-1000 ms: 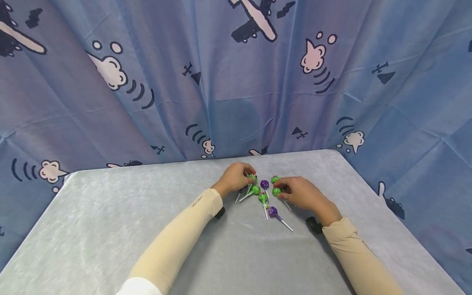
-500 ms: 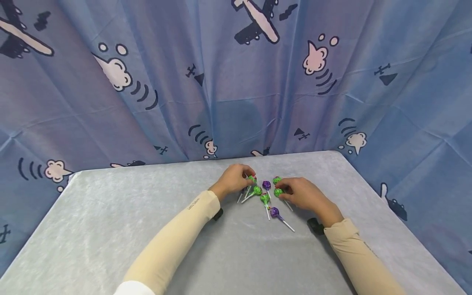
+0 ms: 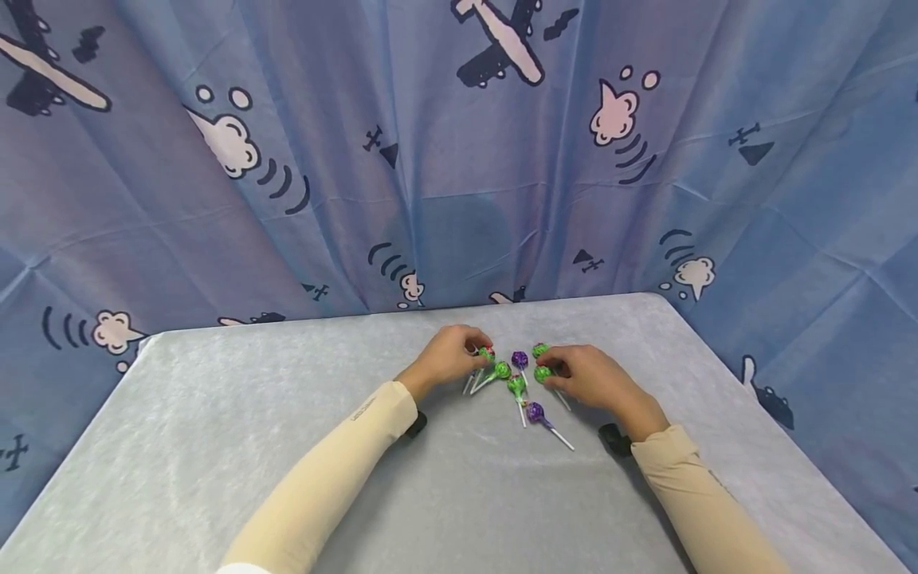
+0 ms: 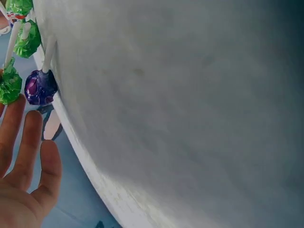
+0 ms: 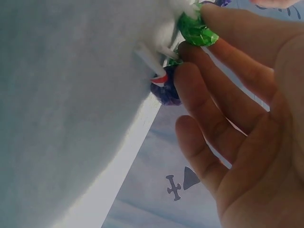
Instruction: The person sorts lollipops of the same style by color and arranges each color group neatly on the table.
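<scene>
My left hand (image 3: 448, 355) pinches a green-wrapped lollipop (image 3: 487, 355) at the left of a loose group on the table. In the left wrist view its fingertips meet that green wrapper, and a purple lollipop (image 4: 41, 88) lies just beyond them. On the other side, my right hand (image 3: 591, 376) has its thumb and fingers around another green lollipop (image 3: 542, 374); the thumb touches the wrapper in the right wrist view. A purple lollipop (image 5: 166, 86) sits by its fingertips there. Between the hands lie green lollipops (image 3: 501, 371) and a purple one (image 3: 519, 359).
A further purple lollipop (image 3: 535, 412) lies nearest me, its white stick pointing right and toward me. A green one (image 3: 540, 349) is behind my right fingers. The pale cloth-covered table (image 3: 251, 414) ends at a blue patterned curtain (image 3: 459, 159).
My left hand has shifted slightly left and toward me, and its green lollipop has moved with it. The right hand has kept its place by its lollipop.
</scene>
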`<state>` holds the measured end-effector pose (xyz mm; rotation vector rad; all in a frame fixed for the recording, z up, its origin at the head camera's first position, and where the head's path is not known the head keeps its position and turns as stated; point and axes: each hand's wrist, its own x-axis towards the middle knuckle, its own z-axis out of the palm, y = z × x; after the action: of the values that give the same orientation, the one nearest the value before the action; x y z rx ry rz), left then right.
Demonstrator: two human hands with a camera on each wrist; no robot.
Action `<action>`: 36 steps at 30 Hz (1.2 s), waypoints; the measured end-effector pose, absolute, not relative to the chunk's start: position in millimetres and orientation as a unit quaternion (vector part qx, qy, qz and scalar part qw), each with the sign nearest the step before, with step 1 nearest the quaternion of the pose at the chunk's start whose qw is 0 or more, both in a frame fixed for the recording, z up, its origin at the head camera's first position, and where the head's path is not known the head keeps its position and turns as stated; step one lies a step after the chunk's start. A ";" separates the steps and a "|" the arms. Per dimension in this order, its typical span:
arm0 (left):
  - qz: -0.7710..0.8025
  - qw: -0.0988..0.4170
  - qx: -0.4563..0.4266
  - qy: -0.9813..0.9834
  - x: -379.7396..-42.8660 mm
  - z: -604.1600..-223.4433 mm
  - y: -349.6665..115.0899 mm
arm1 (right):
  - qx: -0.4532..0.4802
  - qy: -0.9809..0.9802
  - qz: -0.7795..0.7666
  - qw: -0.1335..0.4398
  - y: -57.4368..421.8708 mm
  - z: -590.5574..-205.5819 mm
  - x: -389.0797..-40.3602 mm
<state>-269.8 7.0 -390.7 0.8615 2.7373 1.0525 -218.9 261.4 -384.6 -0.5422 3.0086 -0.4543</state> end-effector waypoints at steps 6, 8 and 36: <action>0.354 0.027 0.279 0.892 -258.4 -389.2 -6.5 | -0.177 0.974 -0.140 0.018 262.4 -386.0 -217.0; 0.351 0.018 0.283 0.892 -254.0 -388.2 -11.4 | -0.178 0.974 -0.138 0.013 263.1 -386.6 -217.1; 0.331 -0.028 0.207 0.920 -199.8 -379.5 -99.8 | -0.168 0.973 -0.158 0.017 262.6 -387.5 -219.5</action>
<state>-199.8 -99.8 -379.5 0.6620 2.9435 1.0590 -219.5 262.6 -387.5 -0.5220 3.0238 -0.4921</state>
